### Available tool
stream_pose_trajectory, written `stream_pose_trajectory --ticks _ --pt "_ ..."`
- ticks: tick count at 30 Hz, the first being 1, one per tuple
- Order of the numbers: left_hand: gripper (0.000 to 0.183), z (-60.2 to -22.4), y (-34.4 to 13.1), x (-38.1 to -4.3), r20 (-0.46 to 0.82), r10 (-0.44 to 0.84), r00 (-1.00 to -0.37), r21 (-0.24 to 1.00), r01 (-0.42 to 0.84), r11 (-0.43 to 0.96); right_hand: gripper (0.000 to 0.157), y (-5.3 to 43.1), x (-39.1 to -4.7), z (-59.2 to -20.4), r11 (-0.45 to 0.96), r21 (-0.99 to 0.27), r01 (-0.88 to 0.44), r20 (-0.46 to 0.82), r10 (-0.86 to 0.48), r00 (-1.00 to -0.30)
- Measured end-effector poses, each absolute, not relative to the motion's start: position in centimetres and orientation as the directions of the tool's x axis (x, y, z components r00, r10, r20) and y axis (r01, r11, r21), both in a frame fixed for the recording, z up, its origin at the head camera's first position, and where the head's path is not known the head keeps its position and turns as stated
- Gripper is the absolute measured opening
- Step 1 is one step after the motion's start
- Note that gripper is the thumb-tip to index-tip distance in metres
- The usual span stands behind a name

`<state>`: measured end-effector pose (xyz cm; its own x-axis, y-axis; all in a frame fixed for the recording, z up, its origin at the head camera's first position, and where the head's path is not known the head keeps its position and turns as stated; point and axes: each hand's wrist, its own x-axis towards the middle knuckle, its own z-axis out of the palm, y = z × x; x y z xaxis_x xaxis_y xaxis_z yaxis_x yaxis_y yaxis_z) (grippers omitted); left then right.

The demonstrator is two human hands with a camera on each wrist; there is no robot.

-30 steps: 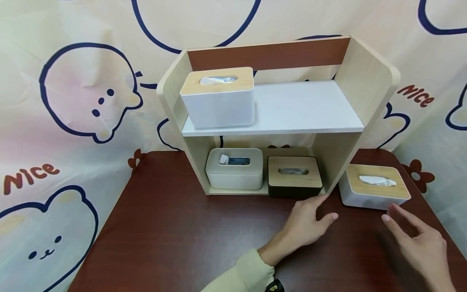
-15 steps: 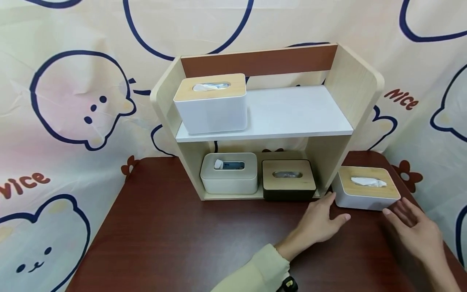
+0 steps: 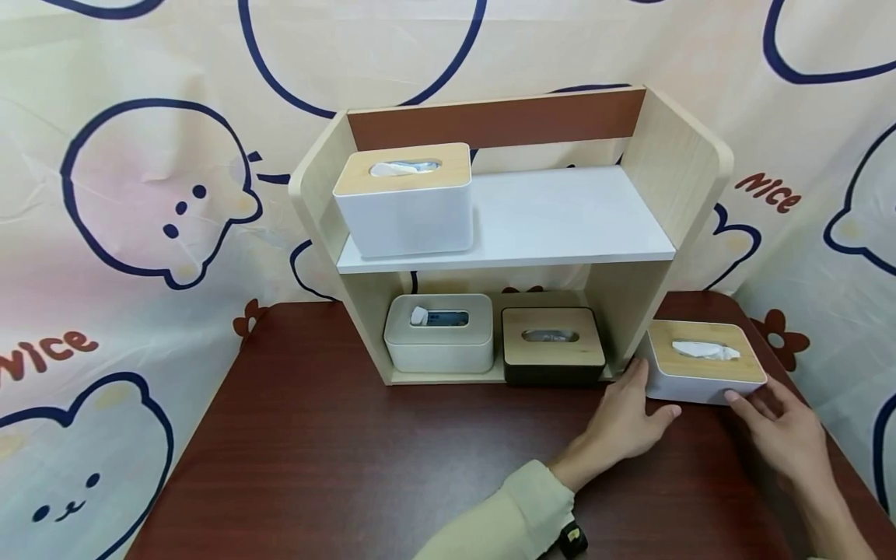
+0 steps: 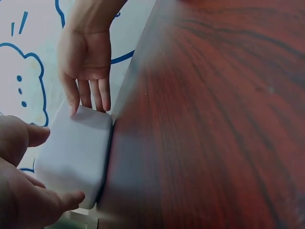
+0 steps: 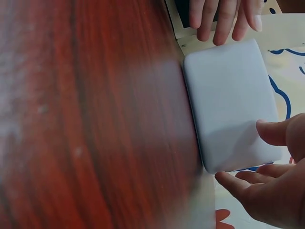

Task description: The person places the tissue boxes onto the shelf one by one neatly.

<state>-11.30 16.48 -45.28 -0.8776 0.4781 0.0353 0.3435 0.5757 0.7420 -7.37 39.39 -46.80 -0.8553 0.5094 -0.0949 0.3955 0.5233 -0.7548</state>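
Note:
A white tissue box with a light wooden lid [image 3: 714,354] sits on the table to the right of the shelf unit, a white tissue showing in its slot. My left hand [image 3: 633,424] reaches to its left end, fingertips between the box and the shelf's side panel, thumb apart. Around the front right corner is my right hand [image 3: 787,432], thumb at the front face and fairly straight fingers along the right end. The left wrist view shows the box's white front face [image 4: 78,148] between both hands. In the right wrist view, the right thumb overlaps that face [image 5: 228,100].
A two-tier shelf unit [image 3: 581,225] stands at the back. Its top tier holds a larger white wood-lidded tissue box [image 3: 406,218]. Below are a cream tissue box [image 3: 439,350] and a black one with a wooden lid [image 3: 553,346]. The brown table [image 3: 336,467] extends in front.
Both hands have moved in to the white tissue box: the left to the right, toward its left end, the right onto its front right corner. The view has shifted slightly.

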Motion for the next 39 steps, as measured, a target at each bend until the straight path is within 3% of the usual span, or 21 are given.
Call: stream_pose_trajectory --ticks 23,29,39 --pt "0.074 -46.3 17.7 -11.6 0.148 0.428 -0.891 0.749 0.384 0.54 0.078 39.2 -7.4 -47.3 0.448 -0.793 0.414 -0.127 0.543 -0.83" --pt "0.065 -46.1 17.4 -11.2 0.171 0.427 -0.888 0.748 0.399 0.53 0.075 39.1 -6.6 -47.3 0.421 -0.771 0.479 -0.155 0.604 -0.781" --pt "0.057 -45.8 16.8 -10.1 0.243 0.426 -0.871 0.694 0.463 0.551 0.069 38.1 -3.9 -45.8 0.601 -0.628 0.494 -0.032 0.615 -0.788"
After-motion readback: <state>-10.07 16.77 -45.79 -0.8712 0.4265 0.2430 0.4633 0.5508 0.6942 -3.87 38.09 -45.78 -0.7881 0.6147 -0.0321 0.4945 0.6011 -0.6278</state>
